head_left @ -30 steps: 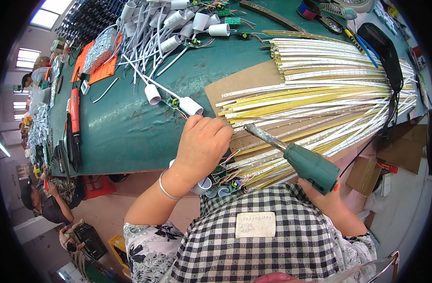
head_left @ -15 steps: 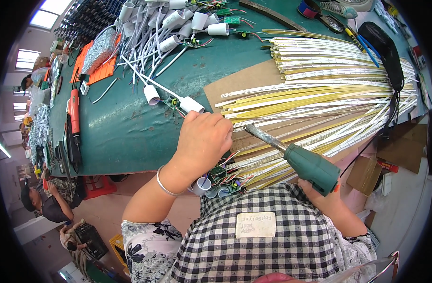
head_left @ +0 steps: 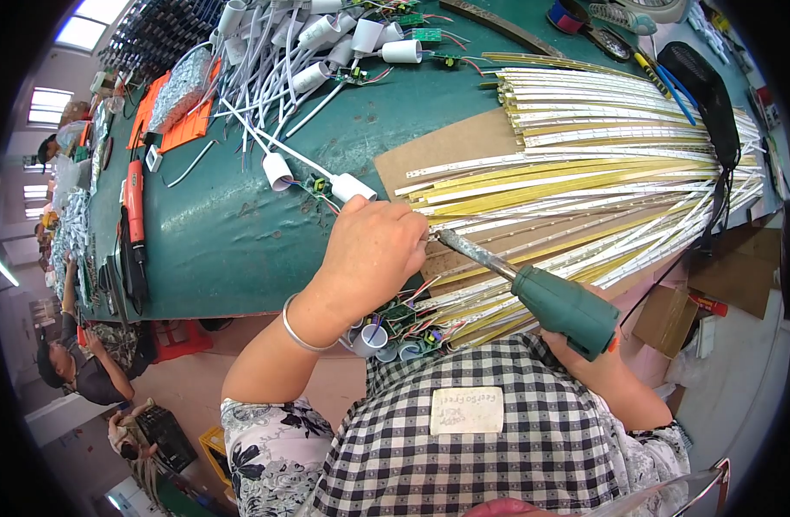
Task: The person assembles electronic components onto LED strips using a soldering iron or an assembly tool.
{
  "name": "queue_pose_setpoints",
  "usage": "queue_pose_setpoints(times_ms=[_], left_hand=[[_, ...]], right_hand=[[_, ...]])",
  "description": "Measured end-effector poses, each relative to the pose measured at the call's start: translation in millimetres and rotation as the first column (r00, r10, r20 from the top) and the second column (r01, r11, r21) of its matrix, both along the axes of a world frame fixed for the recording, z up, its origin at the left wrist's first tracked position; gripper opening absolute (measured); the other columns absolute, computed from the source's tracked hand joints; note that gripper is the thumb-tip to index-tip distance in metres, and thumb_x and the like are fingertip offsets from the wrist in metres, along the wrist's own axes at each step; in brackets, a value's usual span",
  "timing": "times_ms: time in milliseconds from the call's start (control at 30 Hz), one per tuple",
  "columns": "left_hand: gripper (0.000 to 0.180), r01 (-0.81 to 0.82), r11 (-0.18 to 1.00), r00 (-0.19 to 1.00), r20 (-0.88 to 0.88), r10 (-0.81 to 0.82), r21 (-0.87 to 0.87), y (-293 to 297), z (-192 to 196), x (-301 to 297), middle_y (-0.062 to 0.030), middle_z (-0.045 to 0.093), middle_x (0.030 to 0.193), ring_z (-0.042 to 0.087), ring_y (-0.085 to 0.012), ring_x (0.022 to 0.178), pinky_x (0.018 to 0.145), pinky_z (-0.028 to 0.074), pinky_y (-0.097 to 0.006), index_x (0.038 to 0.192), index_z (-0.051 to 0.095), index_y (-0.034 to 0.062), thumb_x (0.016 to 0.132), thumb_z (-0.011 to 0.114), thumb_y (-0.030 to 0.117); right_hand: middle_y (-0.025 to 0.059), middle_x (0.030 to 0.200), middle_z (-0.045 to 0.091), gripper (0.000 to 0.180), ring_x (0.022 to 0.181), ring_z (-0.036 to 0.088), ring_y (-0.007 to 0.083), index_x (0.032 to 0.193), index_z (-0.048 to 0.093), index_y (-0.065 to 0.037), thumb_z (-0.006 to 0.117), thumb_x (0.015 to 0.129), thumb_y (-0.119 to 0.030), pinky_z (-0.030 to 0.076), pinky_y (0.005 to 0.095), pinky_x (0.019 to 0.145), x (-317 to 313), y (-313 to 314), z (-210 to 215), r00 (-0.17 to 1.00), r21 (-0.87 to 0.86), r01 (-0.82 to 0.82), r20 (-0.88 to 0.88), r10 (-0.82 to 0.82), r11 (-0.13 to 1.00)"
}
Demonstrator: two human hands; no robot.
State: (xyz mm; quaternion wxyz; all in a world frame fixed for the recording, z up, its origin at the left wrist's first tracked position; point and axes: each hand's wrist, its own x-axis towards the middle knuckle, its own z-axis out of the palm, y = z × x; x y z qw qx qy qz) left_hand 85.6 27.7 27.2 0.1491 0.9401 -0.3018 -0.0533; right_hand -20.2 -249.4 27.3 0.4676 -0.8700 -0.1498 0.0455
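My right hand grips a green soldering iron, its metal tip pointing left and up to the fingertips of my left hand. The left hand is closed at the ends of the white and yellow LED strips; what its fingers pinch is hidden behind the knuckles. Just beyond it lies a white lamp cap on a cable, and a second cap with a small green circuit board whose thin wires run toward the left hand. More caps with boards hang at the table edge below my wrist.
A heap of white caps and cables covers the far table. At left lie a red electric screwdriver and an orange tray. A black strap-like bundle crosses the strips at right, above a cardboard box. A co-worker sits left.
The soldering iron has shifted slightly left, its tip now closer to my left fingers. My left hand stays nearly in place. At left, the co-worker's arm has reached up toward the table.
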Motion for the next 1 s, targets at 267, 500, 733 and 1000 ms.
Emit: queue_pose_setpoints(times_ms=[267, 500, 733, 1000], left_hand=[[0.002, -0.006, 1.000, 1.000, -0.014, 0.006, 0.013, -1.1, 1.0, 0.4, -0.0042, 0.060, 0.072, 0.060, -0.0240, 0.075, 0.068, 0.037, -0.036, 0.074, 0.061, 0.0090, 0.073, 0.062, 0.010], [0.002, -0.010, 1.000, 1.000, -0.012, 0.011, 0.027, -1.5, 0.8, 1.6, -0.0042, 0.060, 0.071, 0.060, -0.0242, 0.075, 0.067, 0.037, -0.037, 0.073, 0.061, 0.0092, 0.073, 0.062, 0.011], [0.002, -0.011, 1.000, 1.000, -0.023, 0.011, 0.021, -2.0, 0.8, 2.8, -0.0041, 0.060, 0.070, 0.060, -0.0245, 0.074, 0.067, 0.037, -0.037, 0.072, 0.061, 0.0095, 0.072, 0.062, 0.011], [0.003, -0.010, 1.000, 1.000, -0.024, 0.011, 0.021, -0.2, 0.3, 0.9, -0.0042, 0.060, 0.070, 0.059, -0.0247, 0.073, 0.066, 0.037, -0.037, 0.071, 0.060, 0.0095, 0.072, 0.062, 0.011]], right_hand=[[0.0126, 0.108, 0.063, 0.036, 0.095, 0.061, 0.0279, 0.108, 0.064, -0.003, 0.072, 0.073, -0.005, 0.050, 0.0341, 0.082, -0.6, 1.4, 1.6, 1.000, -0.045, -0.024, 0.015, 0.024, 0.999], [0.0135, 0.108, 0.064, 0.033, 0.095, 0.061, 0.0292, 0.105, 0.066, -0.003, 0.071, 0.073, -0.006, 0.050, 0.0355, 0.082, -3.3, -4.0, -4.8, 0.993, -0.080, -0.010, 0.120, 0.020, 0.997], [0.0126, 0.106, 0.065, 0.029, 0.096, 0.061, 0.0301, 0.102, 0.067, -0.004, 0.071, 0.073, -0.005, 0.051, 0.0357, 0.082, -1.5, 3.6, -0.5, 0.999, 0.024, 0.050, 0.015, -0.050, 0.998], [0.0120, 0.105, 0.065, 0.032, 0.096, 0.061, 0.0292, 0.104, 0.067, -0.005, 0.073, 0.073, -0.005, 0.050, 0.0353, 0.082, -0.9, 6.4, 0.7, 0.998, -0.036, 0.036, 0.056, -0.034, 0.999]])
